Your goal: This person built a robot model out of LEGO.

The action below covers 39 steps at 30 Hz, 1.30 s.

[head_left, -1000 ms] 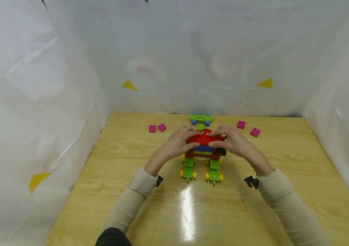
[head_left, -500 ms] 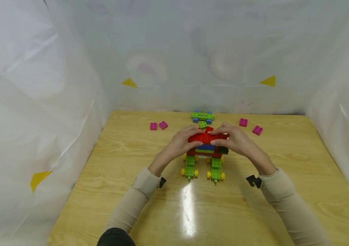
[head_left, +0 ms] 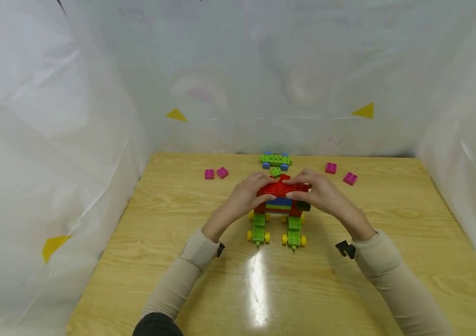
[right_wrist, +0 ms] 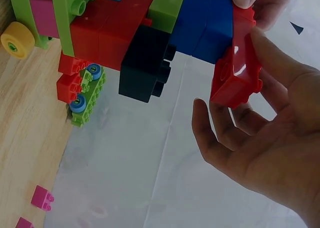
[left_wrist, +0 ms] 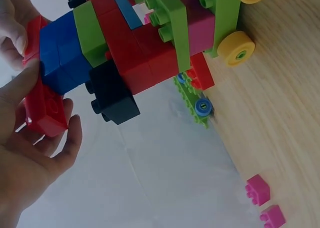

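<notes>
A toy-brick model stands mid-table on lime wheeled bases [head_left: 258, 228] with yellow wheels [left_wrist: 236, 48]. Its body has red bricks, a lime layer, blue bricks [left_wrist: 60, 57] and black bricks [right_wrist: 145, 62] sticking out at the sides. Red bricks [head_left: 279, 188] lie across the top. My left hand [head_left: 244, 193] grips their left end, thumb on the near face and fingers behind. My right hand [head_left: 324, 193] holds the right end the same way, seen close in the right wrist view around a red brick [right_wrist: 237, 70]. Both thumbs are close together; the fingers partly hide the top.
Behind the model stand a lime wheeled base [head_left: 276, 159] with blue wheels and a small lime brick [head_left: 276, 171]. Pink bricks lie at the back left [head_left: 209, 174] and back right [head_left: 331, 168]. White sheeting [head_left: 238, 93] surrounds the wooden table [head_left: 171, 205] at back and sides.
Both hands keep their hold on the red top bricks, and the model stays in place. Only the head view shifts slightly.
</notes>
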Each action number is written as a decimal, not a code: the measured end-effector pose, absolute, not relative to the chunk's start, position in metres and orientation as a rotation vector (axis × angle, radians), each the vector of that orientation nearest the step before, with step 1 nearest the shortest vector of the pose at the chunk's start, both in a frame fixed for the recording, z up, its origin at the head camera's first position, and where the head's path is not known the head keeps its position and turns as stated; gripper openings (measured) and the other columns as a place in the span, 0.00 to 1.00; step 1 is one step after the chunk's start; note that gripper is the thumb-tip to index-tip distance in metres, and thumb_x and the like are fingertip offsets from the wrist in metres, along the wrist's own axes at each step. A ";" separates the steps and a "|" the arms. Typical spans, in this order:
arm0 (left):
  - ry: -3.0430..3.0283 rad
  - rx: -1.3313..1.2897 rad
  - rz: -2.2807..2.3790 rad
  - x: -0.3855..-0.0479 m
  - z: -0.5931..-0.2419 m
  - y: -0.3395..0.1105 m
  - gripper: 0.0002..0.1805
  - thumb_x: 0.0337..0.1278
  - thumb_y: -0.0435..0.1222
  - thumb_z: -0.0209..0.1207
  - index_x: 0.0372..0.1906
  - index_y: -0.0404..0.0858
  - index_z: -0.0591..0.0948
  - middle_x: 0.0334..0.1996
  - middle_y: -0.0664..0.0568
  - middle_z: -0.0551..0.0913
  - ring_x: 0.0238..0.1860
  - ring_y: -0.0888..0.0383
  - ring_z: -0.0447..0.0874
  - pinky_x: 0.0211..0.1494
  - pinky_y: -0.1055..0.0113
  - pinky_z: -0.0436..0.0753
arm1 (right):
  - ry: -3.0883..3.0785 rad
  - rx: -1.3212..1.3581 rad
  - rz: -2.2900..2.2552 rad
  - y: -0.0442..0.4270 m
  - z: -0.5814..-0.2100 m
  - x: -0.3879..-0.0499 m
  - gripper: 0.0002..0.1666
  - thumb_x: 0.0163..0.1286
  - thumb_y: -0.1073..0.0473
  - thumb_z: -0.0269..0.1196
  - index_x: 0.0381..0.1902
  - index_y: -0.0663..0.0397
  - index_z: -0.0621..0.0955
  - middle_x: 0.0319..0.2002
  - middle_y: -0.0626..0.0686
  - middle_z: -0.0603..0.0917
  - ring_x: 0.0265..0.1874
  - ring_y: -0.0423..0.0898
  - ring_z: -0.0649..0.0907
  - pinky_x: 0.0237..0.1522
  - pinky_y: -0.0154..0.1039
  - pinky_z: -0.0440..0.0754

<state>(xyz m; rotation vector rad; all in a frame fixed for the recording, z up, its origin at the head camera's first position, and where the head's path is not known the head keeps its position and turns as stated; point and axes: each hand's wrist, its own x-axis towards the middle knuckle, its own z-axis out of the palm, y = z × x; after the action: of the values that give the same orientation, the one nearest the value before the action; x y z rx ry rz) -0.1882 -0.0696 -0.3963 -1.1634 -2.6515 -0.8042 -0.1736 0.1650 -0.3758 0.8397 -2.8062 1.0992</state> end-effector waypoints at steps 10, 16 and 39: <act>-2.569 -1.169 -0.598 -0.188 -0.396 -0.070 0.23 0.58 0.43 0.64 0.56 0.37 0.79 0.49 0.47 0.81 0.50 0.52 0.75 0.53 0.62 0.77 | -2.785 0.839 1.100 0.164 -0.378 -0.173 0.22 0.64 0.54 0.67 0.54 0.56 0.83 0.39 0.53 0.77 0.29 0.46 0.72 0.30 0.40 0.71; -2.558 -1.176 -0.668 -0.189 -0.399 -0.068 0.23 0.59 0.40 0.64 0.58 0.36 0.78 0.49 0.47 0.80 0.50 0.52 0.74 0.51 0.62 0.77 | -2.754 0.824 1.096 0.166 -0.381 -0.174 0.22 0.64 0.53 0.67 0.54 0.55 0.83 0.38 0.52 0.77 0.28 0.46 0.71 0.29 0.39 0.71; -2.682 -1.090 -0.940 -0.192 -0.401 -0.065 0.22 0.59 0.40 0.64 0.57 0.39 0.78 0.49 0.50 0.78 0.50 0.55 0.71 0.49 0.65 0.77 | -2.715 0.866 1.071 0.170 -0.384 -0.173 0.21 0.63 0.53 0.68 0.53 0.53 0.83 0.40 0.52 0.79 0.31 0.45 0.73 0.30 0.39 0.73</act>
<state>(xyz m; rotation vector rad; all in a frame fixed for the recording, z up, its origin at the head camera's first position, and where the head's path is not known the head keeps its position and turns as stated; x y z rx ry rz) -0.1915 -0.0649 -0.4013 -1.0902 -2.6817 -0.9401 -0.1735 0.1698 -0.3841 0.8660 -2.7153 1.0707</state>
